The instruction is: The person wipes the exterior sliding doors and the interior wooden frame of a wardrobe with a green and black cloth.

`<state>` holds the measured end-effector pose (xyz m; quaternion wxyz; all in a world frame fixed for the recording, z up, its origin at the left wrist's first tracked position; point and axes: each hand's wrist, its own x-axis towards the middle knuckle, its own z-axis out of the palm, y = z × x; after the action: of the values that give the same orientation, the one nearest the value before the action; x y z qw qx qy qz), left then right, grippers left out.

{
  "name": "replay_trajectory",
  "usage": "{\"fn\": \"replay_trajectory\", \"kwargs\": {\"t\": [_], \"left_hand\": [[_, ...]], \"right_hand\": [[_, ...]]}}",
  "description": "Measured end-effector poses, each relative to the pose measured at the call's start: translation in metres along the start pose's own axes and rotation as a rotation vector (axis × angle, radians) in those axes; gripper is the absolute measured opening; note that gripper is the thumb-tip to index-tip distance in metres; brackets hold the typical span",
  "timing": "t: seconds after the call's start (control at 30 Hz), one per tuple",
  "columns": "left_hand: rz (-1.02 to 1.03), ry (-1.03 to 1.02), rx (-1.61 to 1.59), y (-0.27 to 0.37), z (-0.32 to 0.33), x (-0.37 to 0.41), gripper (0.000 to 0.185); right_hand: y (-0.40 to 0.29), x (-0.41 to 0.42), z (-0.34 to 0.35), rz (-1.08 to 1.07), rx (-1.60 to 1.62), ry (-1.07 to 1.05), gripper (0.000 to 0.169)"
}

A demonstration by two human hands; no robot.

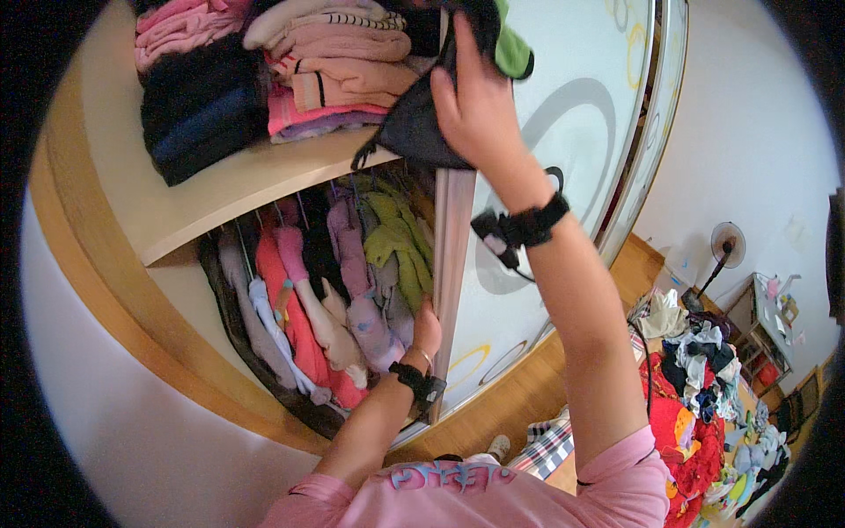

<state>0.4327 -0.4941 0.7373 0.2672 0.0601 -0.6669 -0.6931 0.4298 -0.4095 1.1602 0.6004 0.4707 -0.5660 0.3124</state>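
My right hand (482, 99) is raised at the top of the view against a black garment (422, 125), which hangs bunched in front of the door edge. A bright green piece of cloth with a dark end (513, 43) sticks out beside it. The upper end of this bundle is cut off by the picture's rim. Lower down, my left hand (428, 330) is at the edge of the sliding door (451, 264), close to the hanging clothes (310, 310); its fingertips are hidden. An olive-green garment (399, 231) hangs just above it.
On the wardrobe shelf (264, 175) stand folded stacks: dark clothes (201, 112) and pink and peach ones (350, 72). Behind me to the right, clothes pile up on a red cover (686, 435). A standing fan (726, 247) and a small desk (766, 317) are by the wall.
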Motion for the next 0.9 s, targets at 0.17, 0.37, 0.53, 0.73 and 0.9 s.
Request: {"fn": "replay_trajectory", "kwargs": {"t": [0.17, 0.37, 0.53, 0.73, 0.9], "left_hand": [[0.012, 0.008, 0.050, 0.002, -0.001, -0.005, 0.052], [0.139, 0.092, 0.457, 0.000, -0.022, -0.014, 0.041], [0.077, 0.028, 0.441, 0.054, -0.012, -0.021, 0.030], [0.488, 0.031, 0.371, 0.108, -0.016, 0.009, 0.031], [0.397, 0.021, 0.347, 0.101, -0.008, 0.013, 0.033]], "right_hand": [[0.007, 0.023, -0.004, -0.012, 0.091, 0.139, 0.060], [-0.019, -0.091, 0.012, 0.138, 0.214, -0.052, 0.061], [-0.006, -0.110, 0.004, 0.310, 0.262, -0.012, 0.058], [0.044, 0.007, 0.017, 0.077, 0.086, 0.190, 0.050], [0.086, 0.067, 0.007, 0.166, -0.119, 0.164, 0.050]]}}
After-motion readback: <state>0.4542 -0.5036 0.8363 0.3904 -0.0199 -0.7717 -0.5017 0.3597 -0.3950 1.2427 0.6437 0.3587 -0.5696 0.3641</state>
